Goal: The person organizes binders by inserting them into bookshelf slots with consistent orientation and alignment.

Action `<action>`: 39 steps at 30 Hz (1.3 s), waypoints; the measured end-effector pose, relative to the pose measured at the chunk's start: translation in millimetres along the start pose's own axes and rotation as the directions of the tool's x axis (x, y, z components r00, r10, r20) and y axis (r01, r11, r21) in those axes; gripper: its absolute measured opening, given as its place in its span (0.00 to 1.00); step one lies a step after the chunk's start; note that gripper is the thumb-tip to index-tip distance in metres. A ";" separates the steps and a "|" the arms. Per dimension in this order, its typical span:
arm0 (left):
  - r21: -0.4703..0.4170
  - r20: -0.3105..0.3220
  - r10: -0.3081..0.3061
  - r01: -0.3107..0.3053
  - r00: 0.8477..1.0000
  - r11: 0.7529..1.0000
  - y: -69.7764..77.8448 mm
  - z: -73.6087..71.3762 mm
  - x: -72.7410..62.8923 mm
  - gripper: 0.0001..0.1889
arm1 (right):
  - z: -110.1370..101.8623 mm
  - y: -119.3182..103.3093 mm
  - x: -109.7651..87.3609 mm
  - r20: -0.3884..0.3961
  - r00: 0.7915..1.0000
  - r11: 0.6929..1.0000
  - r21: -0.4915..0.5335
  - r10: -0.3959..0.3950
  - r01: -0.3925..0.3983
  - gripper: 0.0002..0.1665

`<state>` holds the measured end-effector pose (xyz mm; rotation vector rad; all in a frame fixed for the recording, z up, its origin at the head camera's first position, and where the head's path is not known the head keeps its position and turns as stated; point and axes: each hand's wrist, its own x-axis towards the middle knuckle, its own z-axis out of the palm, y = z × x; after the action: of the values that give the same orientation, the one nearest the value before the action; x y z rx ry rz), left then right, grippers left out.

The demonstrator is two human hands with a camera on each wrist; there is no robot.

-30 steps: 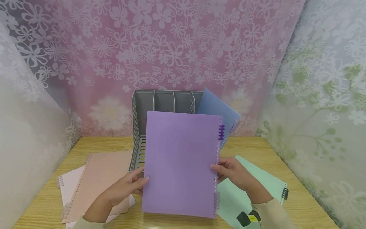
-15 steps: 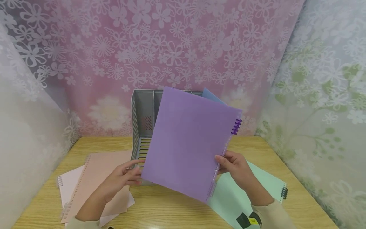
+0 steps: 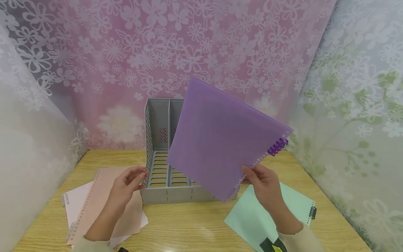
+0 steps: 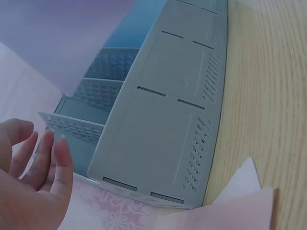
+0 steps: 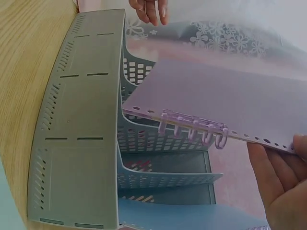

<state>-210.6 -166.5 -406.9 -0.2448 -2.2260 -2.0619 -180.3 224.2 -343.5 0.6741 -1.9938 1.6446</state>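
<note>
Currently my right hand (image 3: pixel 264 184) pinches the purple notebook (image 3: pixel 226 140) by its punched edge (image 3: pixel 259 161), tilted above the grey rack (image 3: pixel 179 194); my left hand (image 3: pixel 127 183), loosely curled and empty, is just beside the rack's left wall (image 3: pixel 148 140).

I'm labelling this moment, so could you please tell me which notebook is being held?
The purple notebook, gripped in the right hand; the green one, peach one and pale pink one lie on the table, and the blue one sits in the rack.
</note>
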 end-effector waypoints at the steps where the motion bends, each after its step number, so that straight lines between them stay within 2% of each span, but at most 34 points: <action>1: 0.022 -0.030 0.000 0.001 1.000 1.000 -0.1 1.3 0.2 0.22 | 0.5 -0.7 0.2 -0.010 0.999 0.999 0.019 -0.031 0.031 0.09; 4: 0.095 -0.087 0.004 0.005 0.996 0.996 -1.0 3.7 1.6 0.22 | 0.6 -1.1 1.4 -0.029 0.993 0.989 0.086 -0.115 0.117 0.12; 7: 0.144 -0.094 0.016 -0.002 0.995 0.990 -3.5 3.4 3.7 0.25 | 0.0 -0.4 2.7 -0.063 0.988 0.984 0.098 -0.141 0.146 0.13; 11: 0.164 -0.033 0.016 -0.010 0.999 0.986 -8.6 1.6 6.2 0.33 | -1.1 0.3 2.1 -0.146 0.983 0.993 0.022 -0.108 0.112 0.11; 15: 0.155 0.041 -0.013 0.007 0.999 0.988 -14.7 1.4 7.1 0.40 | -2.2 0.3 1.5 -0.244 0.966 0.996 -0.049 -0.080 0.070 0.10; 19: 0.154 0.085 -0.035 0.022 0.996 0.988 -21.1 2.6 8.6 0.42 | -2.7 -1.2 3.3 -0.327 0.943 0.998 -0.016 -0.055 0.053 0.13; 24: 0.147 0.102 -0.051 0.036 0.993 0.988 -27.5 4.5 11.1 0.41 | 0.7 -3.7 6.0 -0.401 0.916 0.995 0.086 -0.015 0.054 0.17; 28: 0.135 0.127 -0.062 0.045 0.990 0.990 -31.7 2.3 10.6 0.39 | 7.1 -2.3 8.3 -0.420 0.908 0.987 0.144 -0.007 0.074 0.18; 34: 0.146 0.148 -0.071 0.049 0.986 0.988 -32.2 -0.7 9.3 0.38 | 15.7 7.3 11.7 -0.405 0.914 0.983 0.148 -0.041 0.110 0.15; 39: 0.142 0.157 -0.095 0.073 0.983 0.987 -33.4 0.4 8.8 0.39 | 24.3 14.9 12.5 -0.397 0.918 0.991 0.122 -0.003 0.056 0.16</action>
<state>-225.3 -168.0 -438.2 -0.3251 -2.5026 -1.9857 -200.5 201.8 -351.1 0.3721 -1.5903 1.7429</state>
